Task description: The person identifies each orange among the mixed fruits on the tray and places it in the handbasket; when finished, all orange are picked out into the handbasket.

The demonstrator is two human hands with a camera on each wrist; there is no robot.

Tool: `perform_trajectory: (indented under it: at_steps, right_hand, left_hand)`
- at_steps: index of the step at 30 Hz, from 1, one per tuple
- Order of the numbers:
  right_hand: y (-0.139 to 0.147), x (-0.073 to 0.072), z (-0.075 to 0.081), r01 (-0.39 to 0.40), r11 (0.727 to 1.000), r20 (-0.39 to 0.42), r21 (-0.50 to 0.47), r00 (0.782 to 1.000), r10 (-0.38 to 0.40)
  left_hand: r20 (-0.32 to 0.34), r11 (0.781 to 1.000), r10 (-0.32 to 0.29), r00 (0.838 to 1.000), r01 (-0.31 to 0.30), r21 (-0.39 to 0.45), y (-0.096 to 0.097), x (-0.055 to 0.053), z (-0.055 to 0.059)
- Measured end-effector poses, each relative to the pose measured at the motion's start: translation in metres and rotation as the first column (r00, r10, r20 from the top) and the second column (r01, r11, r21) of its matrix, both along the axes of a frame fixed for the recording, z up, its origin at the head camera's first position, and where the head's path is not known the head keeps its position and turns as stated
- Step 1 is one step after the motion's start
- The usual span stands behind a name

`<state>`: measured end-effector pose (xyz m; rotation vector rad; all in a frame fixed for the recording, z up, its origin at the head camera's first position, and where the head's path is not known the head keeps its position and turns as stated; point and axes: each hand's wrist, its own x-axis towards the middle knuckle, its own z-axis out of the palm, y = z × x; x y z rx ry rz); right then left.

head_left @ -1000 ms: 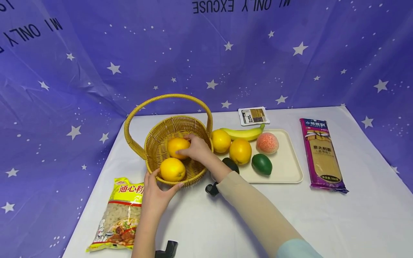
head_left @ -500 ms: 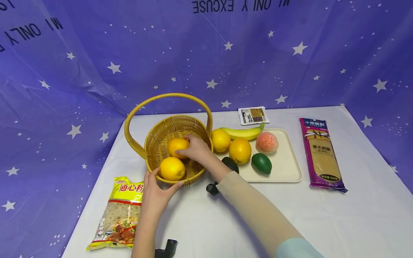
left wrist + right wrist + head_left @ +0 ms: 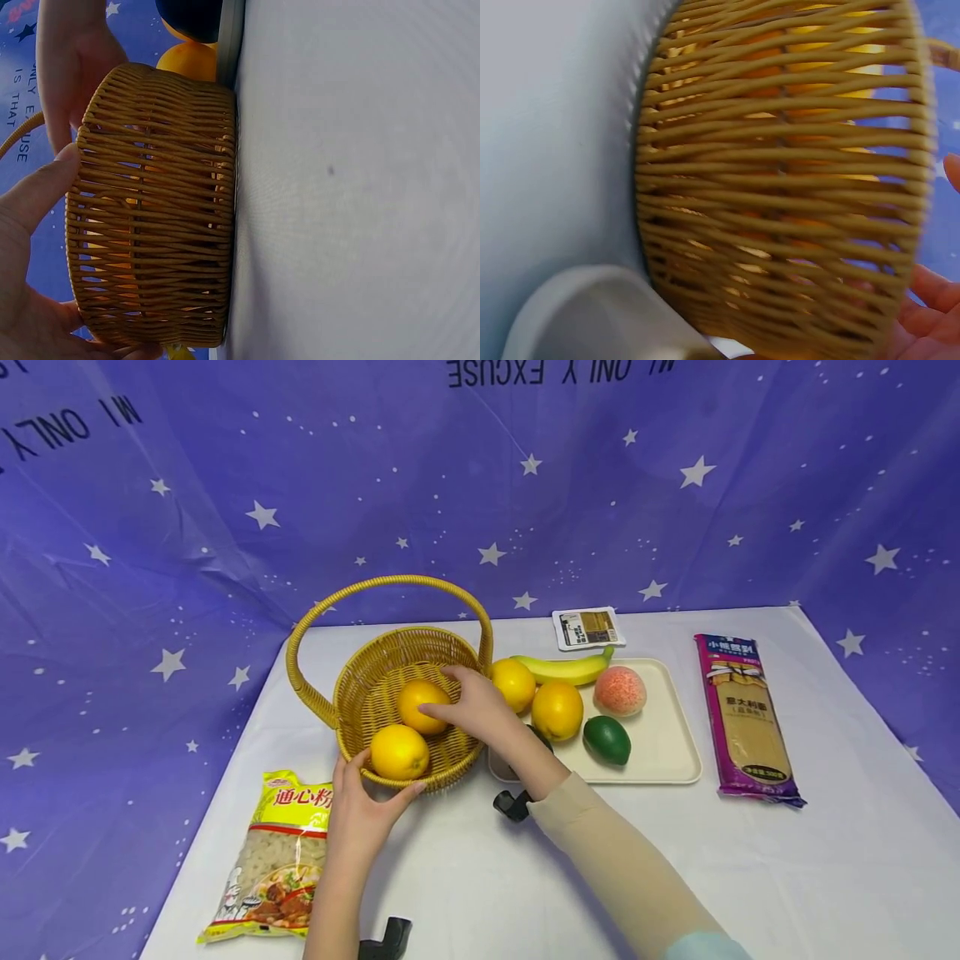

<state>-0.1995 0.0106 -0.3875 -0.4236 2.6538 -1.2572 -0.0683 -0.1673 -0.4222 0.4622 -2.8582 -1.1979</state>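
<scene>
Two oranges lie in the yellow wicker basket [image 3: 356,685], one [image 3: 400,752] at the front and the other [image 3: 420,705] behind it. My left hand [image 3: 367,810] holds the basket's front-left rim, fingers at the left and thumb [image 3: 45,187] spread along the edge in the left wrist view. Over the basket's right side, my right hand [image 3: 483,706] has its thumb across the rear orange in the head view, fingers at that orange's right edge. In the right wrist view, the thumb [image 3: 952,171] and fingers [image 3: 934,289] stand apart above the rim, with no fruit between them.
Right of the basket, a cream tray [image 3: 671,743] holds two oranges [image 3: 557,711], a banana [image 3: 566,671], a peach [image 3: 620,691], a green fruit [image 3: 607,740] and a partly hidden dark fruit. Packs nearby: pasta [image 3: 277,860], spaghetti [image 3: 750,718] and a small packet [image 3: 588,628].
My right hand has drawn back a little to the right, and its fingers have come off the rear orange's far side. That orange has shifted slightly right. The left hand keeps its place.
</scene>
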Motion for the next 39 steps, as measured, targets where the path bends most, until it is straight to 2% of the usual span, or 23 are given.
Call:
perform_trajectory:
  at_steps: [10,14,19,22,28,32,39]
  right_hand:
    - [0.036,0.023,0.02,0.054,0.986,-0.01,-0.16,0.998,-0.057]
    - [0.053,0.033,0.027,0.09,0.971,0.015,-0.221,0.996,-0.089]
    - [0.082,0.041,0.031,0.172,0.945,0.05,-0.277,0.985,-0.165]
    - [0.102,0.039,0.027,0.233,0.935,0.036,-0.269,0.972,-0.232]
    - [0.133,0.033,0.012,0.329,0.932,-0.001,-0.149,0.943,-0.333]
    - [0.142,0.031,0.001,0.349,0.934,-0.021,-0.071,0.936,-0.351]
    - [0.142,0.027,-0.013,0.35,0.936,-0.029,0.021,0.936,-0.35]
  left_hand:
    - [0.007,1.0,0.001,1.0,-0.001,0.007,0.001,0.0,-0.001]
    - [0.013,1.0,0.003,1.0,-0.003,0.008,0.0,0.001,-0.001]
    - [0.005,1.0,0.003,1.0,-0.003,0.003,0.0,0.0,-0.001]
    - [-0.004,1.0,-0.002,1.0,0.002,0.004,0.0,0.0,-0.002]
    - [-0.012,1.0,-0.005,1.0,0.005,0.001,-0.001,0.0,-0.003]
    - [-0.017,1.0,-0.003,1.0,0.003,0.002,-0.001,0.0,-0.003]
    - [-0.016,1.0,-0.004,1.0,0.004,0.005,-0.001,-0.001,-0.004]
